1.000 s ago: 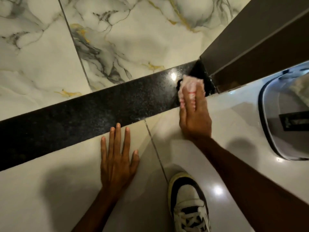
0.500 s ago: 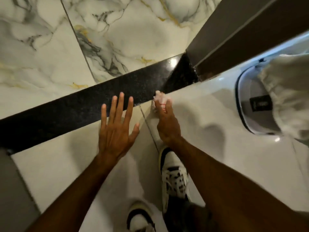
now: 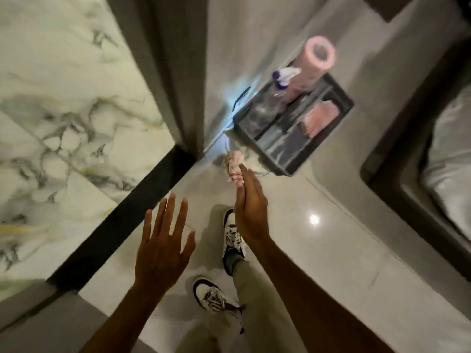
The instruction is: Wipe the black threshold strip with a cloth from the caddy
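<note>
Hands: two, both bare, both raised off the floor.
Shoes: two white-and-black laced shoes, the nearer one (image 3: 213, 296) low in the view, the farther one (image 3: 232, 233) ahead of it and partly behind the right forearm.
Left hand: the left hand (image 3: 163, 248) is spread wide, palm down, fingers apart, holding nothing; it hovers over the pale floor tile (image 3: 318, 250) just beside the strip.
Right hand: the right hand (image 3: 251, 212) is stretched forward with the fingers close together, pinching one crumpled cloth (image 3: 234, 165) at its fingertips.
Cloth: one in the hand, pinkish white with red stripes, bunched; it hangs above the floor tile, just in front of the caddy's near corner and clear of the strip.
Black threshold strip: one black threshold strip (image 3: 122, 222), a long narrow band flat in the floor. Its long axis runs diagonally, from the lower left near the person up to the right, where its far end meets the foot of the dark door frame (image 3: 178, 80). It lies between the marble floor (image 3: 63, 118) on the left and the pale tile on the right.
Caddy: one dark caddy (image 3: 293, 123), divided into compartments, standing on the pale tile beyond the cloth; blurred.
In the caddy: one folded pink cloth (image 3: 319, 119) in a right-hand compartment, one spray bottle (image 3: 281, 80) with a white and purple head, one pink roll (image 3: 316, 59) standing at the far end.
Far right: a dark-edged furniture corner (image 3: 397, 184) with pale fabric on it; too blurred to name.
</note>
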`<state>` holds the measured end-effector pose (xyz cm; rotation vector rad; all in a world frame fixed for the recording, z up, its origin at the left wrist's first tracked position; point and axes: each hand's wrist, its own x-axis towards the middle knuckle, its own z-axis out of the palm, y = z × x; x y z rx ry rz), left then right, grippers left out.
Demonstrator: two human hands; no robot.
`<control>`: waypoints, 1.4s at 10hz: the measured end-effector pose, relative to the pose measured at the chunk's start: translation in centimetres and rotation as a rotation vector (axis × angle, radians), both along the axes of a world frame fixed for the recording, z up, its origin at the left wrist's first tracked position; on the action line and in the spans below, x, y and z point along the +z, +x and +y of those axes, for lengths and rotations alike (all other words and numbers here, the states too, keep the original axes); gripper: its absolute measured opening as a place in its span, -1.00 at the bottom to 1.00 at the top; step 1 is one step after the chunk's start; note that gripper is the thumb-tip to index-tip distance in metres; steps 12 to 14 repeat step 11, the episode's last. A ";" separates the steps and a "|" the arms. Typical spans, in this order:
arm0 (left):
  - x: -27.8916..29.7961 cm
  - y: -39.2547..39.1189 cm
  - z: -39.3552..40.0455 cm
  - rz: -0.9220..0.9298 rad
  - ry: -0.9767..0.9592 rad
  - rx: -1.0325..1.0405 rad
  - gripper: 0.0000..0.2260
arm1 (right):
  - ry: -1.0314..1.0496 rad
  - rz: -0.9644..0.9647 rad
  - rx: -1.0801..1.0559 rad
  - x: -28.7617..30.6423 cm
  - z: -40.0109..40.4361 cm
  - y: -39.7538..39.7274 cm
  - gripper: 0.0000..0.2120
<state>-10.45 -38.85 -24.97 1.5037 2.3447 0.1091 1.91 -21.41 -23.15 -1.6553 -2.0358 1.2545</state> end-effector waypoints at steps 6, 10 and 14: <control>-12.5 2.1 29.4 0.007 -0.098 -0.392 -0.27 | -0.188 -0.331 -0.309 -14.3 24.7 3.7 -0.17; -5.3 2.0 29.6 0.041 -0.107 -0.352 -0.25 | -0.120 -0.067 -0.364 -1.5 23.0 7.2 -0.45; 3.1 3.3 26.9 0.013 0.046 -0.319 -0.31 | 0.054 -0.013 -0.451 9.2 21.8 11.8 -0.65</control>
